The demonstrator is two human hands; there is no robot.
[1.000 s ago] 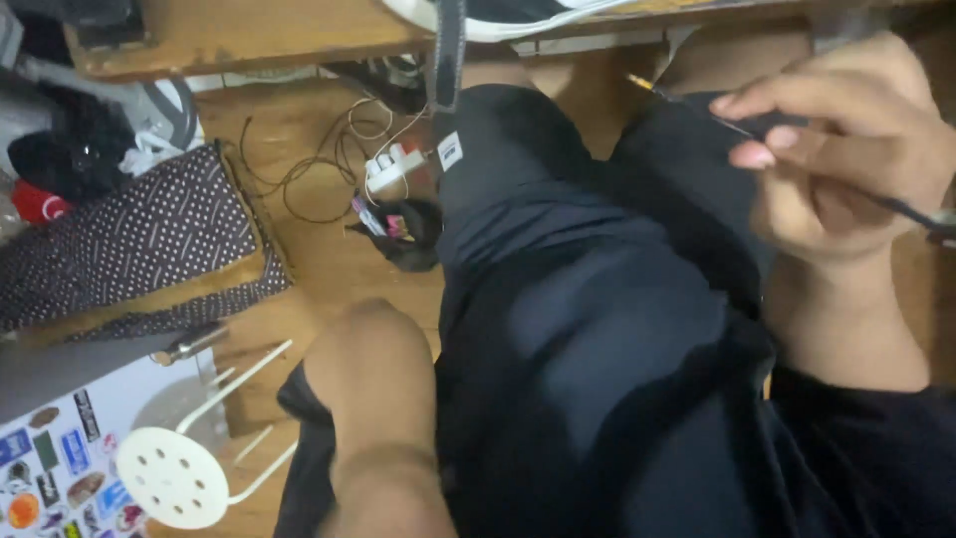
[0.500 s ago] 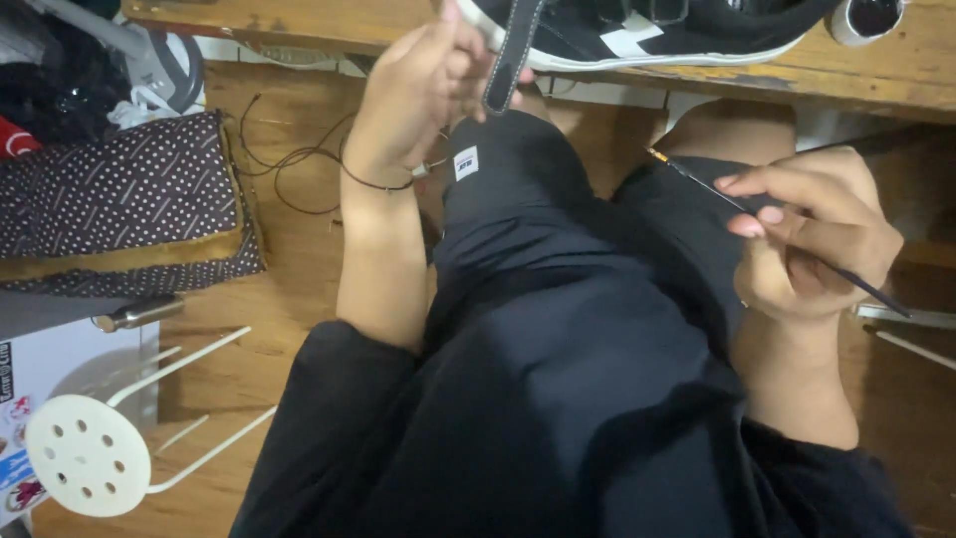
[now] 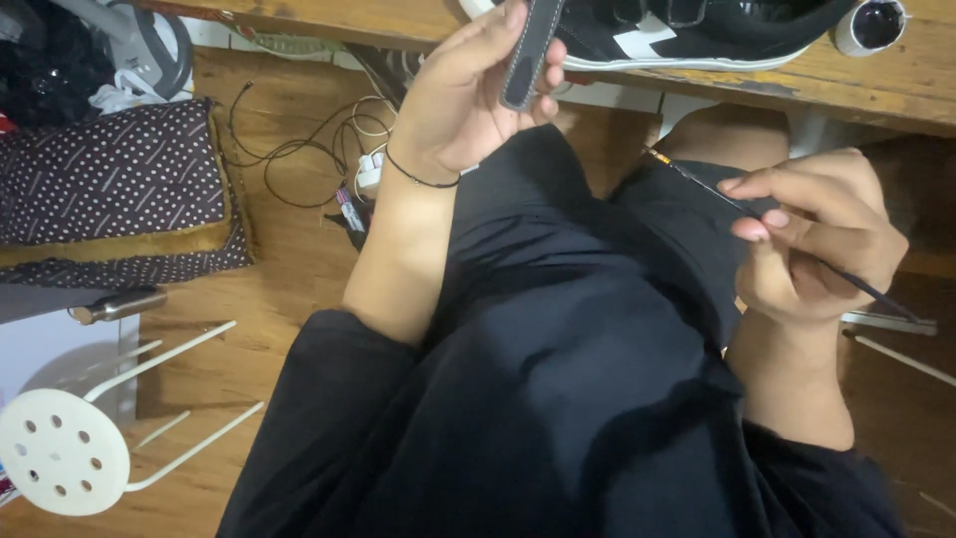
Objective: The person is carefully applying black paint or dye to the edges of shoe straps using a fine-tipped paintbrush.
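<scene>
Gripping one dark strap [image 3: 525, 50] in my left hand [image 3: 468, 110], my right hand [image 3: 812, 234] pinches one thin brush [image 3: 697, 184]; one shoe [image 3: 697, 30] on the bench [image 3: 876, 85].

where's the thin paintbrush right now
In the head view, the thin dark paintbrush is at right, pinched in the right hand above the lap.
</scene>
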